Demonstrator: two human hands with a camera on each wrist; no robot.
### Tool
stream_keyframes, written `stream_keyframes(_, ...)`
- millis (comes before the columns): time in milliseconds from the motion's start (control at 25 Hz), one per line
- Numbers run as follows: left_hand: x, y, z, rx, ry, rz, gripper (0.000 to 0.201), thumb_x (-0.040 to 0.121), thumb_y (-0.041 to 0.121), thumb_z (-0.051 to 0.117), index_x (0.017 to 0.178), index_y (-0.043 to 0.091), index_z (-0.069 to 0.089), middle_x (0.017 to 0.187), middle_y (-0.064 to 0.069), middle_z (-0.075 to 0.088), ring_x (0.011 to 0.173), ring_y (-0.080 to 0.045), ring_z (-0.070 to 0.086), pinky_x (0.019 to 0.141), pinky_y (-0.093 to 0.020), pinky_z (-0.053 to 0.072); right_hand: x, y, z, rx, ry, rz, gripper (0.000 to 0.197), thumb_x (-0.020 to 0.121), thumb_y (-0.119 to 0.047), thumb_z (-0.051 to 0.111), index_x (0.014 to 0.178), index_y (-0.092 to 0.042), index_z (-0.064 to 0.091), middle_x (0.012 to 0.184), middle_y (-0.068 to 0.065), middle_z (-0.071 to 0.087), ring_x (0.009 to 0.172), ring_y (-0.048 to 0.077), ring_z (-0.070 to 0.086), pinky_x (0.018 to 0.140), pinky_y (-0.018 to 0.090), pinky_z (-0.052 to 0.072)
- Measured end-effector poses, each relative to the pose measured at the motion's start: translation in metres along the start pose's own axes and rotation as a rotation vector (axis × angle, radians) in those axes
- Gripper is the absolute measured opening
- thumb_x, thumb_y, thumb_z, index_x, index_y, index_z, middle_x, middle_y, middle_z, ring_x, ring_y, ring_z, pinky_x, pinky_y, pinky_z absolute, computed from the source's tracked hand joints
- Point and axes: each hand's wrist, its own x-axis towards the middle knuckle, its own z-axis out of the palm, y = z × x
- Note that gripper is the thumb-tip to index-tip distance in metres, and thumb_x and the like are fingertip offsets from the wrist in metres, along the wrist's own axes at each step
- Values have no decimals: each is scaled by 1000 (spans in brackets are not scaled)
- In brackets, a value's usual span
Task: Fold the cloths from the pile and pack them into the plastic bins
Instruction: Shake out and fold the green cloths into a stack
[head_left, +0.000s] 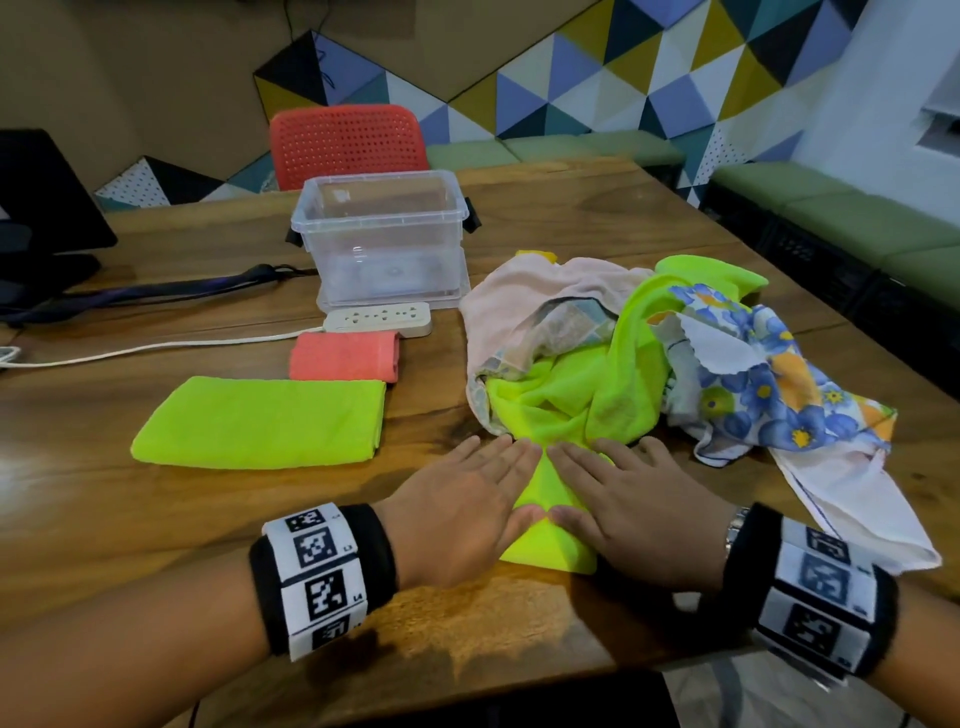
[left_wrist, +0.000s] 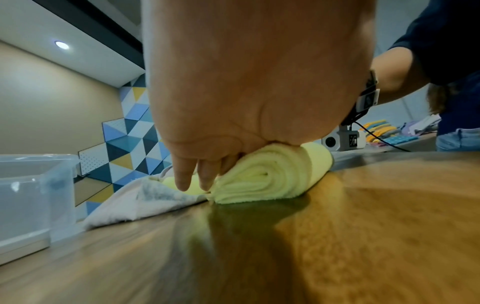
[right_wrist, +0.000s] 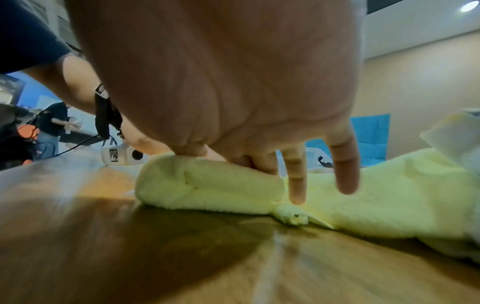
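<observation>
Left hand: the left hand (head_left: 462, 501) lies flat, fingers straight and together, palm pressing down on the left part of a folded green cloth (head_left: 550, 535) near the front edge of the table (head_left: 156, 519).
Right hand: the right hand (head_left: 631, 499) lies flat too, fingers straight, pressing the cloth's right part; the two thumbs nearly meet over its middle.
Green cloth: it sits under and between both palms; its far end runs into the pile (head_left: 649, 353). In the left wrist view its near end shows as a bundle of rolled layers (left_wrist: 270, 179) under the palm.
Pile: loose cloths just beyond the fingertips and to the right, among them pink, green and blue-flowered ones.
Folded cloths: a green one (head_left: 265, 421) lies left of the left hand, apart from it; a red one (head_left: 345, 356) lies just behind that.
Bin: the clear bin (head_left: 382, 239) stands behind the red cloth, lid off, no cloth inside.
Power strip: a power strip (head_left: 379, 318) lies between the bin and the red cloth.
</observation>
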Motion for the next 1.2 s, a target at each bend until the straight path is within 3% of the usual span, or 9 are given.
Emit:
stream_keyframes(120,-4,-4,-2,-51,-10,24,66,106,54,15,161,21,-1,169,2,0,155,-18,-6,126,-42,0,9,3,-15,96,65,-74,84,84,-78,17,134,-20,50,130,0,53,118,24,53,93,47,45)
stream_keyframes(200,-9,-11,-7,-107,-27,50,68,105,56,23,161,24,2,169,5,0,154,-16,-10,126,-44,0,15,1,-37,349,-156,-40,83,77,-79,41,137,-21,41,131,-1,47,123,20,47,102,41,41)
stream_keyframes(440,-39,-31,-19,-384,32,-57,104,86,68,60,160,23,4,166,9,6,153,-8,-2,124,-29,3,46,-16,-48,644,-337,7,68,65,-45,88,120,-20,58,114,-4,66,105,18,61,93,37,51)
stream_keyframes(600,-65,-87,-40,-571,251,-279,80,91,53,63,155,21,28,155,11,32,142,-2,26,110,-8,15,51,-17,-53,742,-353,-60,56,62,-37,91,111,-25,66,106,-9,71,101,13,66,90,32,53)
stream_keyframes(720,-83,-180,-34,-427,326,-720,69,93,46,64,148,12,39,152,-10,43,139,-28,41,114,-35,33,53,-28,-66,961,-302,-130,44,75,-19,85,114,-26,66,105,-12,74,98,6,68,85,22,53)
stream_keyframes(840,-103,-258,-10,-345,120,-1086,89,79,64,70,146,13,43,148,-17,45,134,-36,44,108,-42,41,81,-56,-80,1267,-192,-149,32,80,-15,79,109,-20,70,102,-4,77,98,17,71,83,29,55)
stream_keyframes(920,-110,-275,1,-479,4,-1152,109,59,77,76,143,13,47,143,-14,48,129,-35,49,100,-41,46,114,-80,-86,1509,-142,-102,35,79,-19,80,113,-15,70,109,12,75,97,33,70,85,46,53)
stream_keyframes(1040,-109,-267,0,-757,56,-1207,90,59,54,90,124,2,56,124,-11,59,118,-37,58,85,-41,53,158,-113,-96,1679,-82,35,29,87,-21,76,115,-17,68,105,11,76,87,29,73,83,51,59)
stream_keyframes(1200,-107,-263,-7,-874,10,-1229,88,65,45,91,135,8,53,137,-12,54,125,-36,54,104,-49,47,197,-132,-87,1731,-102,107,35,88,-22,75,122,-18,66,107,8,75,93,28,74,77,48,61)
